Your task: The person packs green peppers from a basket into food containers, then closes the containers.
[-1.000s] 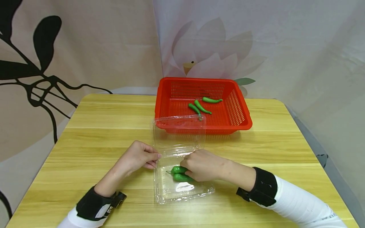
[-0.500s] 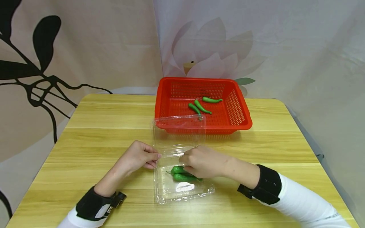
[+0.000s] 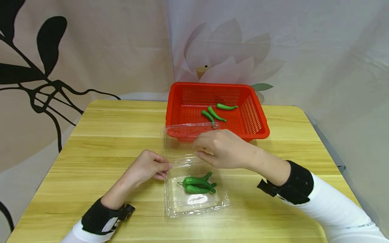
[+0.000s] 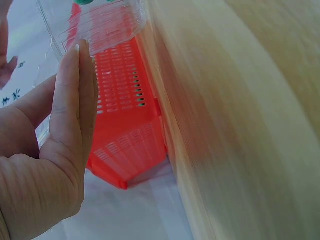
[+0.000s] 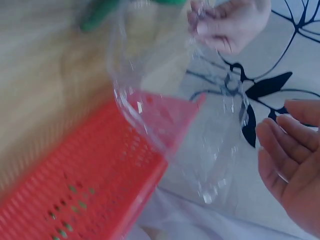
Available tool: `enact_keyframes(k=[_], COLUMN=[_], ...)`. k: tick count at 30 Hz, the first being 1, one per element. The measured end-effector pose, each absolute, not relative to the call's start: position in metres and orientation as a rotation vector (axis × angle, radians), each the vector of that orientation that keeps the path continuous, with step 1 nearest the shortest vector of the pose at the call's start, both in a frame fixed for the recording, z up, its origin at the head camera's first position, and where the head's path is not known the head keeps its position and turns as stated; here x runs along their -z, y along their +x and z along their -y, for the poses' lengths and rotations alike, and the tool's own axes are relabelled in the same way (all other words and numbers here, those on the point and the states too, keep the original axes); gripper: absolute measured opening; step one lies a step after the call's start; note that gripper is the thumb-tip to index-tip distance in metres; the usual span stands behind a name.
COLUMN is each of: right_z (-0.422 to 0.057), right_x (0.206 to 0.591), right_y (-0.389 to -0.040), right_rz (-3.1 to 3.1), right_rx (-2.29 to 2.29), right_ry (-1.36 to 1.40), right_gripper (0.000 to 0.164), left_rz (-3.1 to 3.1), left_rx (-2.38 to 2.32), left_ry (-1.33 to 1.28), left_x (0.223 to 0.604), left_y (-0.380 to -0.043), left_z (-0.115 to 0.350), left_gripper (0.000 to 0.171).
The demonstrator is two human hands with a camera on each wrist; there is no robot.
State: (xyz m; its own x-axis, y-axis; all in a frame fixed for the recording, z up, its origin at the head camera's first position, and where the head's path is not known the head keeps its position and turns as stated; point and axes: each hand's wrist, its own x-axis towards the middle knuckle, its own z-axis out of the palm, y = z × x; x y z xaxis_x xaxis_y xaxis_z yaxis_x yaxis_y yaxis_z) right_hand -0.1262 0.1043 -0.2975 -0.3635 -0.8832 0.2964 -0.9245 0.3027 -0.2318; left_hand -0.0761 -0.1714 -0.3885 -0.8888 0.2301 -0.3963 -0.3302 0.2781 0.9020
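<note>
Quite see-through, shiny box point(image 3: 177, 204) under green peppers point(image 3: 195, 181), left hand point(image 3: 151, 166) in a pinch on its edge, right hand point(image 3: 223, 148) loose.

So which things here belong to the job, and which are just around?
Seemingly part of the job:
clear plastic box, pinched by the left fingers
green peppers in the box
red basket
green peppers in the basket

Seemingly just around:
table
patterned backdrop behind it
black wrist straps
</note>
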Motion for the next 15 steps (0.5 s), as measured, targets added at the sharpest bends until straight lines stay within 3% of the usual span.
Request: enact_keyframes(k=[15], right_z=[-0.104], right_x=[0.238], right_y=[-0.188], right_rz=[2.650], right_rx=[-0.390], right_ry=[1.327], right_gripper=[0.017], left_rz=[-2.092], left_rx=[-1.660], left_ry=[-0.094], left_x=[0.389], left_y=[-0.075], left_z=[0.172], left_gripper=[0.015])
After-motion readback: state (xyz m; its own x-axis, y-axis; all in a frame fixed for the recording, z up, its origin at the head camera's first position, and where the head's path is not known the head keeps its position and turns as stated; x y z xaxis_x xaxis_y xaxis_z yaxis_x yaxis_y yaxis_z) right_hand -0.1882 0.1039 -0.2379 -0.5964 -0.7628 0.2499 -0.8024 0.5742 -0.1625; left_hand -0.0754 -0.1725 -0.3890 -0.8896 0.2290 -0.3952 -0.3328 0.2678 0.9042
